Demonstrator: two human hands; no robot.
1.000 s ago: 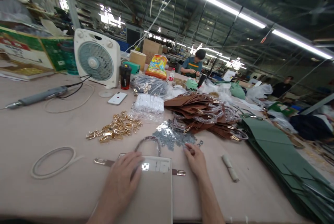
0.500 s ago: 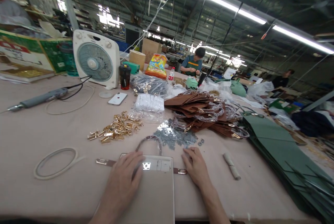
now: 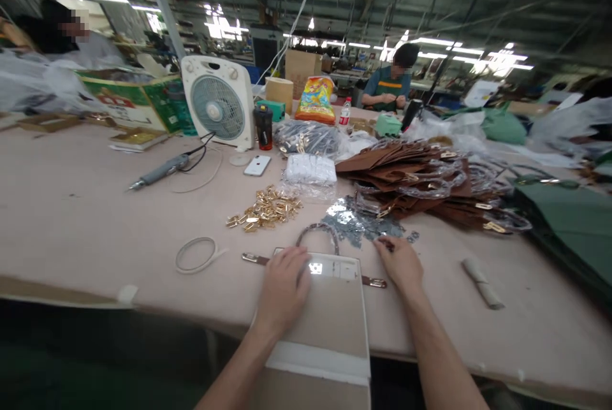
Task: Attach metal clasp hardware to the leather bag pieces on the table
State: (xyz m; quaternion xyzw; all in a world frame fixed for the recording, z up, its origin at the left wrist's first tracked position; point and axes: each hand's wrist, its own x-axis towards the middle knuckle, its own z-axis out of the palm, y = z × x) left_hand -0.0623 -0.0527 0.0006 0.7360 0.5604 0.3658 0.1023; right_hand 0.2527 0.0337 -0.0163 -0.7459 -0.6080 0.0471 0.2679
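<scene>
A beige bag panel [image 3: 335, 314] with a curved handle lies at the table's near edge and hangs over it. My left hand [image 3: 282, 285] lies flat on its top left part, fingers stretched out beside a small shiny metal plate [image 3: 315, 268]. My right hand [image 3: 399, 262] rests on the table just right of the panel's top corner, fingers curled at the edge of a heap of small silver metal pieces [image 3: 356, 222]; what they pinch is too small to make out. A brown strap end with a gold clasp [image 3: 374, 282] sticks out below that hand.
A pile of gold clasps [image 3: 265, 209], a white cord loop [image 3: 196, 254], a phone [image 3: 257, 165], a fan [image 3: 218, 104] and a grey hand tool [image 3: 160, 172] lie to the left. Brown bag pieces [image 3: 421, 183] and green panels [image 3: 568, 225] fill the right. People work behind.
The camera has pulled back and turned left, showing the table's near edge and more of the left side. Both hands stay on the panel and beside the silver pieces.
</scene>
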